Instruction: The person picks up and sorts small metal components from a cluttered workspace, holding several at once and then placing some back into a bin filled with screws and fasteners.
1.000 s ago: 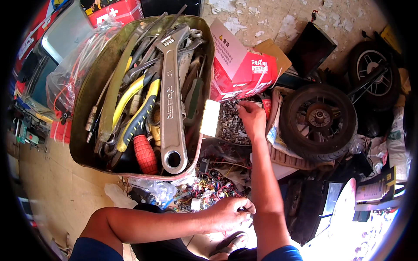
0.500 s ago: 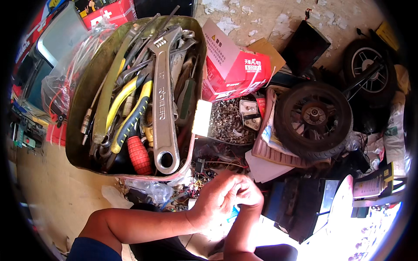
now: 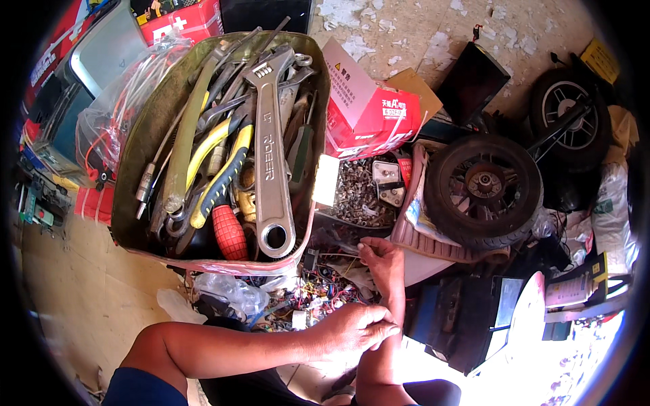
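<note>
My left hand (image 3: 351, 330) is closed in a pinch in front of my right forearm. Whatever its fingertips hold, if anything, is too small to make out. Farther off, my right hand (image 3: 384, 265) reaches over the edge of a heap of loose wires and connectors (image 3: 332, 289). Its thumb and fingers are pressed together too, and I cannot tell what is between them. Left of the hands stands a deep tool case (image 3: 306, 233). A big adjustable wrench (image 3: 269, 155) lies on top of the tools in it, beside yellow-and-black plier handles (image 3: 227, 177) and a red screwdriver grip (image 3: 229, 232).
Beyond my right hand is a bin of small screws and nuts (image 3: 359, 193), below a red cardboard box (image 3: 376, 122). A motorcycle wheel (image 3: 484, 191) rests on a ribbed mat (image 3: 433, 245) to the right. Clear plastic bags (image 3: 233, 292) lie below the case.
The hands were together and have parted. My right hand has moved away from me toward the wires, while my left hand has dropped slightly nearer. The whole view has shifted a little.
</note>
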Demonstrator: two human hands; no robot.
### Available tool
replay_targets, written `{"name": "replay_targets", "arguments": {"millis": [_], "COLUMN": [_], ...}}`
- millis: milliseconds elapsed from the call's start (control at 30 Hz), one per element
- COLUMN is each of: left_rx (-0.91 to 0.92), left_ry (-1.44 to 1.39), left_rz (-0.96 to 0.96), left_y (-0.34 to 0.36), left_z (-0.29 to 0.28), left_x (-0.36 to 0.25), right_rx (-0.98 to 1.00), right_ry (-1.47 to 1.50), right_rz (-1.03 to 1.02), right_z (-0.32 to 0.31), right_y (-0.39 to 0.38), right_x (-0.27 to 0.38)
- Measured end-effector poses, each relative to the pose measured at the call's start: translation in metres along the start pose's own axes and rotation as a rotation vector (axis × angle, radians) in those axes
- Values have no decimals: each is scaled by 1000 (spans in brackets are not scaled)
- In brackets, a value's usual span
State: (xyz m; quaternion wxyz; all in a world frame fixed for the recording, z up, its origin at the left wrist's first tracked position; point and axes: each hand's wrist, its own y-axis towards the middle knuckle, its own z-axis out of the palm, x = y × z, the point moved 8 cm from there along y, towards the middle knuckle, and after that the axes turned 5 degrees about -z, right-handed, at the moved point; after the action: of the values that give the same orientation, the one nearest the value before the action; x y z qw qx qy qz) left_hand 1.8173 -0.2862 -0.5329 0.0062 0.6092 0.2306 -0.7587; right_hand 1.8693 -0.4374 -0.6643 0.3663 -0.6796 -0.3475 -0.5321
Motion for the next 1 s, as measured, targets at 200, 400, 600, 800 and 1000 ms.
{"name": "replay_targets", "arguments": {"millis": [200,400,600,800,1000], "left_rx": [-44,-205,-336,-297,-249], "left_ry": [-129,-458,-430,-442,-447], "left_rz": [-119,-145,-91,-49,-89], "left_y": [3,4,-1,3,3], "left_z": [-8,-38,-54,-46,-40], "left_x": [25,18,-3,-5,0], "right_rx": [-115,-122,-138,-223,-341], "right_ry": [-240,156,397,76,-432], "right_rz": [-157,-95,28,-101,-324], "right_z": [0,-3,2,-4,11], "right_y": [8,9,-14,9,45], "right_x": [20,13,9,4,61]}}
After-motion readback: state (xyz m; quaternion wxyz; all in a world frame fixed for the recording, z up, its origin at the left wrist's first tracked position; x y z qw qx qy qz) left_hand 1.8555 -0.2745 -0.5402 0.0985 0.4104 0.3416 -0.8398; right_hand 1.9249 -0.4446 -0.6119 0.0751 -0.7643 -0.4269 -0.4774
